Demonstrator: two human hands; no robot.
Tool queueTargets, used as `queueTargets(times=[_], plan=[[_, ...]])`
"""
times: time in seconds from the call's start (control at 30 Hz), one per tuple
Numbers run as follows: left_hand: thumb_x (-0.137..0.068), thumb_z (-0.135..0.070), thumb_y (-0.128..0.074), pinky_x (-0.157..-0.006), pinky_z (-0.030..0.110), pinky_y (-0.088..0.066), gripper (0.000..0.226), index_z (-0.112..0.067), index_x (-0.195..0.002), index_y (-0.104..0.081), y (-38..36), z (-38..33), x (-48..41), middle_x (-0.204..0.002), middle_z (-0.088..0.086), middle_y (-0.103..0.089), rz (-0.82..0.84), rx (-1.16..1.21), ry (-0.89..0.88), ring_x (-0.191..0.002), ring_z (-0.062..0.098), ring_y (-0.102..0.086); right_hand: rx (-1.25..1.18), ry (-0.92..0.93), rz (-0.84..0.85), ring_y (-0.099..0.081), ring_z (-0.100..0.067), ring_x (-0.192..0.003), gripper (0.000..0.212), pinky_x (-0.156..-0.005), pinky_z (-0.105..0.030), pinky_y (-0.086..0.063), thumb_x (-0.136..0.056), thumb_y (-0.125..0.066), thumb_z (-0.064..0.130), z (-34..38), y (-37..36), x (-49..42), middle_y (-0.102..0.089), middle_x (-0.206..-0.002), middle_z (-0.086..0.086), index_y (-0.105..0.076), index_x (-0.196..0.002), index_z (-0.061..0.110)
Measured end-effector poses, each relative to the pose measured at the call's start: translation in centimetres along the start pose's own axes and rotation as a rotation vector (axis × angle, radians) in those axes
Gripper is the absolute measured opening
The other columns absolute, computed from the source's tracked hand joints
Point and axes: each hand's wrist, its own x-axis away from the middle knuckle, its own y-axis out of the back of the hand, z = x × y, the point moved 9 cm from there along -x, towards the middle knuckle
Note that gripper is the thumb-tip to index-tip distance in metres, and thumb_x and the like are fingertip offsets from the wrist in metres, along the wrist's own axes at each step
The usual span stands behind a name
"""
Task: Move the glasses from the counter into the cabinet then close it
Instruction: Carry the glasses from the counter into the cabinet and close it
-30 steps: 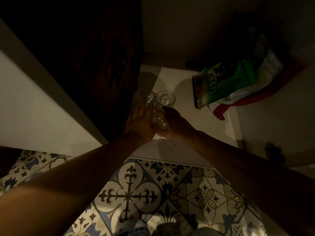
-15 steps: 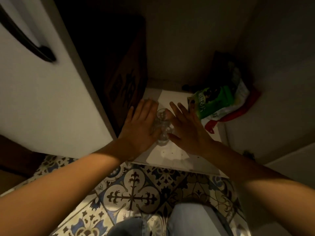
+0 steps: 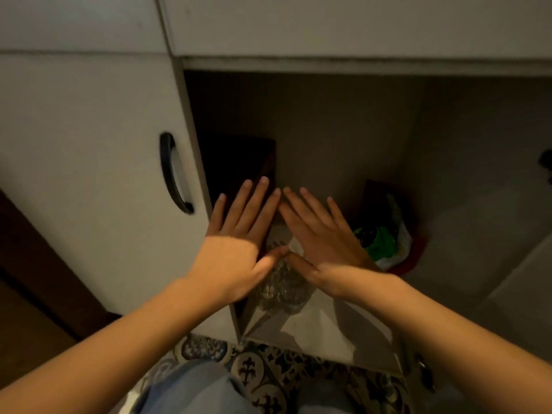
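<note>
The clear glasses [image 3: 280,283] stand together on the white floor [image 3: 322,321] of the open low cabinet, near its front edge. Above them my left hand [image 3: 236,243] and my right hand [image 3: 319,237] hover flat, fingers spread, thumbs almost meeting over the glasses. Neither hand holds anything. The tops of the glasses are hidden by my thumbs. The cabinet's open door [image 3: 513,264] hangs at the right, seen dimly.
A closed white door [image 3: 89,174] with a black handle [image 3: 174,174] is on the left. Inside the cabinet a dark box [image 3: 239,162] stands at the back left and a green bag [image 3: 385,237] lies at the right. Patterned floor tiles [image 3: 268,372] lie below.
Both hands let go of the glasses, opened flat and lifted above them. The view pulled back and tilted up, showing the whole cabinet front.
</note>
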Motion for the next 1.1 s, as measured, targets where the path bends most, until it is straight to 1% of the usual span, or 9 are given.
queueTargets(times=[0.1,0.17,0.3,0.4,0.6,0.73,0.9,1.0,1.1], plan=[[-0.081,-0.071,-0.011,-0.117,0.04,0.011,0.081,-0.03,-0.143,0.023,4.4,0.1,-0.1,-0.151,-0.01,0.03,-0.058,-0.047,0.002,-0.142,0.012,0.027,0.019,0.067,-0.072,0.025,-0.01,-0.142,0.076,-0.119,-0.044,0.009,-0.093,-0.034,0.052,1.3,4.4,-0.1,0.018,-0.159,0.008,0.01,-0.149,0.028],[-0.082,-0.073,-0.009,-0.116,0.04,0.015,0.081,-0.032,-0.144,0.023,7.3,0.1,0.0,-0.151,-0.011,0.031,-0.097,-0.058,-0.011,-0.141,0.011,0.029,0.031,0.097,-0.149,0.023,-0.011,-0.143,0.075,-0.118,-0.043,0.008,-0.092,-0.032,0.053,2.3,7.5,0.0,0.016,-0.159,0.008,0.01,-0.15,0.029],[-0.084,-0.072,-0.008,-0.117,0.043,0.011,0.08,-0.03,-0.148,0.014,13.3,0.0,-0.5,-0.156,-0.007,0.023,-0.191,-0.098,-0.035,-0.144,0.013,0.023,0.084,0.117,-0.322,0.015,-0.014,-0.147,0.07,-0.12,-0.045,0.002,-0.093,-0.024,0.056,3.7,13.9,0.0,0.01,-0.16,0.006,0.008,-0.15,0.03],[-0.084,-0.071,-0.005,-0.117,0.044,0.011,0.079,-0.029,-0.148,0.014,18.3,-0.3,-1.5,-0.157,-0.005,0.02,-0.282,-0.122,-0.059,-0.144,0.014,0.021,0.13,0.151,-0.422,0.011,-0.017,-0.148,0.067,-0.12,-0.047,-0.004,-0.095,-0.02,0.057,4.6,18.6,-0.2,0.007,-0.161,0.004,0.003,-0.151,0.028],[-0.082,-0.073,-0.002,-0.117,0.048,0.011,0.082,-0.027,-0.148,0.014,27.6,-1.0,-4.9,-0.157,-0.003,0.021,-0.453,-0.148,-0.12,-0.143,0.015,0.024,0.261,0.197,-0.601,0.011,-0.018,-0.148,0.065,-0.12,-0.049,-0.003,-0.097,-0.022,0.053,5.6,28.4,-1.0,0.007,-0.161,0.002,0.001,-0.152,0.027],[-0.083,-0.071,-0.003,-0.116,0.049,0.011,0.082,-0.023,-0.149,0.01,33.1,-1.1,-7.7,-0.159,0.003,0.013,-0.591,-0.188,-0.168,-0.145,0.021,0.016,0.369,0.174,-0.721,0.008,-0.022,-0.148,0.065,-0.119,-0.053,-0.004,-0.096,-0.023,0.053,5.9,34.8,-1.8,0.003,-0.161,-0.001,-0.003,-0.151,0.024],[-0.085,-0.069,-0.009,-0.115,0.045,0.015,0.079,-0.025,-0.148,0.013,38.7,0.6,-12.5,-0.158,-0.001,0.017,-0.69,-0.131,-0.2,-0.145,0.018,0.019,0.482,0.118,-0.764,0.011,-0.022,-0.148,0.067,-0.119,-0.051,0.001,-0.096,-0.021,0.056,5.3,41.7,-5.1,0.007,-0.161,-0.001,0.0,-0.151,0.024],[-0.085,-0.069,-0.006,-0.115,0.042,0.018,0.077,-0.03,-0.146,0.019,40.7,1.7,-16.0,-0.156,-0.006,0.025,-0.66,-0.074,-0.214,-0.143,0.013,0.026,0.484,0.072,-0.734,0.014,-0.02,-0.147,0.07,-0.12,-0.05,0.001,-0.095,-0.022,0.058,4.1,45.4,-7.8,0.011,-0.16,0.001,0.004,-0.151,0.024],[-0.085,-0.07,-0.004,-0.116,0.049,0.01,0.077,-0.03,-0.147,0.019,42.2,3.1,-19.0,-0.156,-0.009,0.025,-0.62,-0.006,-0.201,-0.143,0.011,0.025,0.423,0.051,-0.681,0.015,-0.016,-0.147,0.072,-0.12,-0.049,0.001,-0.094,-0.023,0.059,2.9,47.7,-10.6,0.012,-0.16,0.004,0.004,-0.151,0.025]])
